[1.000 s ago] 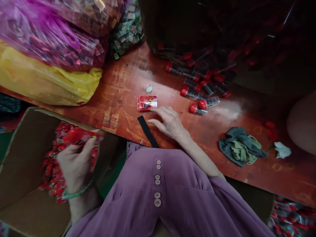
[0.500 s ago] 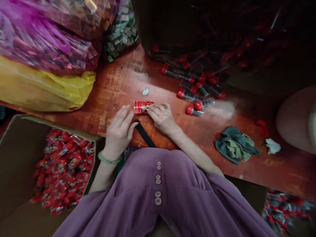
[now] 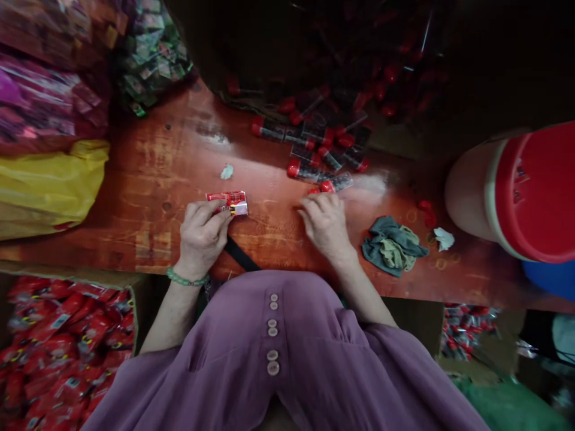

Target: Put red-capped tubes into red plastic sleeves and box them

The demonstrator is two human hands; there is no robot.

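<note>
My left hand [image 3: 201,230], with a green bead bracelet at the wrist, is closed on the near left part of a small red printed packet [image 3: 240,202]. The packet lies at the tabletop; its left part is hidden by my fingers. My right hand [image 3: 327,226] is over the table to the right, fingers bent and thumb apart. Its fingertips are beside the nearest of several clear tubes with red caps [image 3: 340,181]; whether they touch a cap I cannot tell. A black strap [image 3: 242,256] runs from under my left hand toward my lap.
A dark box [image 3: 224,66] with more tubes opens onto the table [image 3: 153,197]. Filled bags [image 3: 49,185] stand at left. A carton of red packets [image 3: 67,335] sits below left. A crumpled cloth [image 3: 393,245] and a red-lidded bucket [image 3: 471,191] are at right.
My left hand has come down and closed on the red packet. My right hand has let go of it and moved right to the tubes. The view has shifted right.
</note>
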